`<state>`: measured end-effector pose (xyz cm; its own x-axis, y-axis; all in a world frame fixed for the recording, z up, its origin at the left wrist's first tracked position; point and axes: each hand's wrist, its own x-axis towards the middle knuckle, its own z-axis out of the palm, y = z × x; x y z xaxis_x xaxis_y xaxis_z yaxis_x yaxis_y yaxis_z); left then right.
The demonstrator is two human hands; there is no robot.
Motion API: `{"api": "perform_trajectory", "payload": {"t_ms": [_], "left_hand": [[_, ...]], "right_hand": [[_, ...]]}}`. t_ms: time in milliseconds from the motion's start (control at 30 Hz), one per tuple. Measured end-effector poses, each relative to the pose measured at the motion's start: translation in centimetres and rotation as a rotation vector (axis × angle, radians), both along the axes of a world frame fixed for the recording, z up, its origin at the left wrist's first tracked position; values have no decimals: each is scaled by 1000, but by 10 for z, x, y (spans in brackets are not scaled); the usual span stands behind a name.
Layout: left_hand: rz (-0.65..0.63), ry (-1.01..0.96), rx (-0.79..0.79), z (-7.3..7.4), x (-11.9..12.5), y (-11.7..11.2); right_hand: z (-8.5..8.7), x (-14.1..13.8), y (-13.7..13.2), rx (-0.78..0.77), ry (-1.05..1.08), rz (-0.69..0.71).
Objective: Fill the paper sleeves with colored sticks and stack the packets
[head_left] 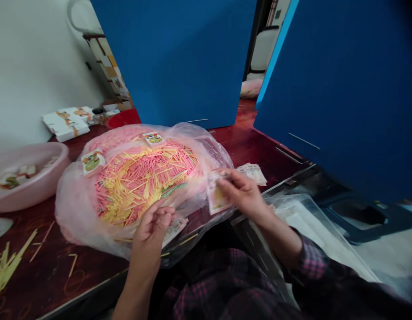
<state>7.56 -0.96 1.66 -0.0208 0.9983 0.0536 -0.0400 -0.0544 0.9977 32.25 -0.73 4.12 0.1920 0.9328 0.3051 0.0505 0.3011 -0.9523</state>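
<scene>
A small printed packet [216, 198] is pinched between the thumb and fingers of the person's right hand [244, 191], hanging over the near right edge of a large, pinkish plastic bag [72, 204]. The left hand [154, 224] is at the near side of this bag with its fingers loosely curled and the thumb close to them; whether it grips anything cannot be told. Another pale packet [176, 229] lies just beside the left hand, partly hidden by it. The bag lies open and full of thin sticks [142, 178], mostly pink and yellow, with some green ones towards the near right. Two small picture boxes [154, 139] rest on the bag's far and left parts. Beyond the right hand, a loose pile of packets [255, 173] lies on the dark red table [246, 142]. To the left are a pink basin [29, 193] with small things inside and a bunch of yellow sticks [9, 271]. Farther back are white boxes [64, 126], a red bowl [124, 118] and two blue boards [182, 58].
</scene>
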Motion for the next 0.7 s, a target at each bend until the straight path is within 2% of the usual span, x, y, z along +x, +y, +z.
{"api": "perform_trajectory", "payload": {"t_ms": [67, 133, 167, 233, 333, 500, 567, 633, 700], "left_hand": [[33, 88, -8, -4, -9, -4], [14, 228, -37, -10, -17, -6], [-31, 324, -43, -13, -21, -6], [-146, 535, 5, -18, -26, -6], [-214, 797, 203, -30, -30, -3], [-111, 1091, 492, -57, -36, 5], [-96, 1185, 507, -63, -35, 6], [-131, 1244, 443, -66, -31, 6], [-136, 1287, 351, -65, -26, 6]], "right_hand": [[-3, 46, 8, -12, -68, -209], [-14, 86, 23, -67, -220, -417], [-22, 102, 32, -124, -368, -504], [-42, 121, 49, -259, -709, -558], [-70, 124, 63, -333, -924, -546], [-99, 111, 61, -363, -1056, -507], [-104, 114, 57, -386, -1079, -492], [-106, 121, 54, -387, -1091, -505], [-103, 128, 53, -316, -1086, -570]]}}
